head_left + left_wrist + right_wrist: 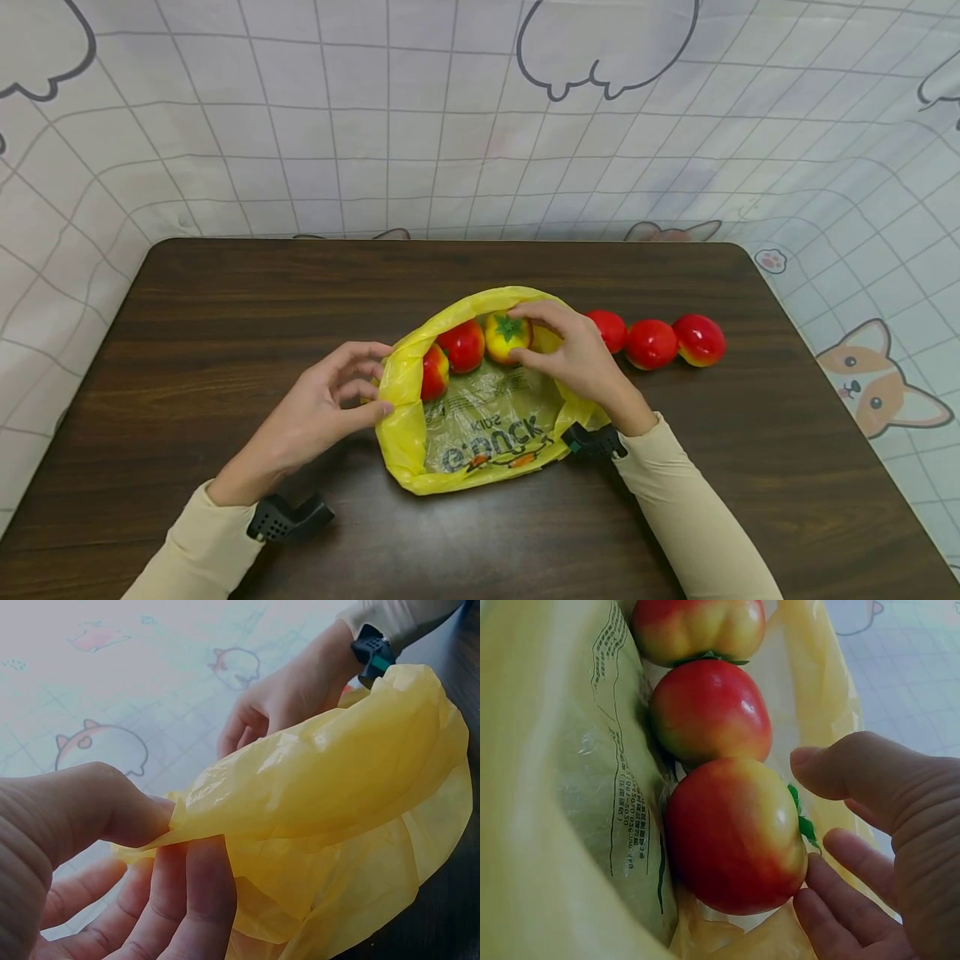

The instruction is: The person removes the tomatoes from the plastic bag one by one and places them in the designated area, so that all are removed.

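A yellow plastic bag (pixel 401 442) lies on the table with its mouth held wide. My left hand (pixel 330 408) pinches the bag's left rim between thumb and fingers, as the left wrist view shows close up. Inside are a red-yellow toy tomato (pixel 435 372), a red one (pixel 461 346) and a yellow-topped one with a green calyx (pixel 507 335). My right hand (pixel 573 354) reaches into the bag beside that last tomato. In the right wrist view its fingertips (pixel 810 900) touch or nearly touch the tomato (pixel 735 836), while the thumb stands apart from it.
Three more red toy tomatoes lie in a row right of the bag: one partly behind my right hand (pixel 609 331), a middle one (pixel 651 344) and an outer one (pixel 699 340). The dark wooden table (pixel 225 333) meets a grid-patterned cloth (pixel 420 125) at the back and sides.
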The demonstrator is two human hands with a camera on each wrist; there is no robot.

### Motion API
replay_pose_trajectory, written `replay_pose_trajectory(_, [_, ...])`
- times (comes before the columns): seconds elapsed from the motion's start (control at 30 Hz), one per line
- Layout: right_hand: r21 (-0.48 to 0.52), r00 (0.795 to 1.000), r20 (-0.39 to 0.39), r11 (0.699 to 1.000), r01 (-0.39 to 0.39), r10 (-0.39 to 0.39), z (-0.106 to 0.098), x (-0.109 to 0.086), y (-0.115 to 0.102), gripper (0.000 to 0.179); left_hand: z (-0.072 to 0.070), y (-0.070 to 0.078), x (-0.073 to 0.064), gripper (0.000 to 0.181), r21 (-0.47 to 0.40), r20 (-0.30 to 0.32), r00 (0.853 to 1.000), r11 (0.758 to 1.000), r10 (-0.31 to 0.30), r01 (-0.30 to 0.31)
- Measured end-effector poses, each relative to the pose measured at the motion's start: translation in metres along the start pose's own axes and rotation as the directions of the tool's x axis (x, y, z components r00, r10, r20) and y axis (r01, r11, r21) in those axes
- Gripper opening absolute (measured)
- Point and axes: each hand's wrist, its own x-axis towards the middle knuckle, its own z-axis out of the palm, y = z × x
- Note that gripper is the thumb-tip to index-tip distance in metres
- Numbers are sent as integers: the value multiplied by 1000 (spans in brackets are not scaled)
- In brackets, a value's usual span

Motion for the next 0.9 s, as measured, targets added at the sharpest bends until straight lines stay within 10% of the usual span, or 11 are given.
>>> replay_pose_trajectory(0.9, [18,995,29,996,-92,92,6,3,6,65,4,-1,2,64,19,11,1000,1000,-3,2])
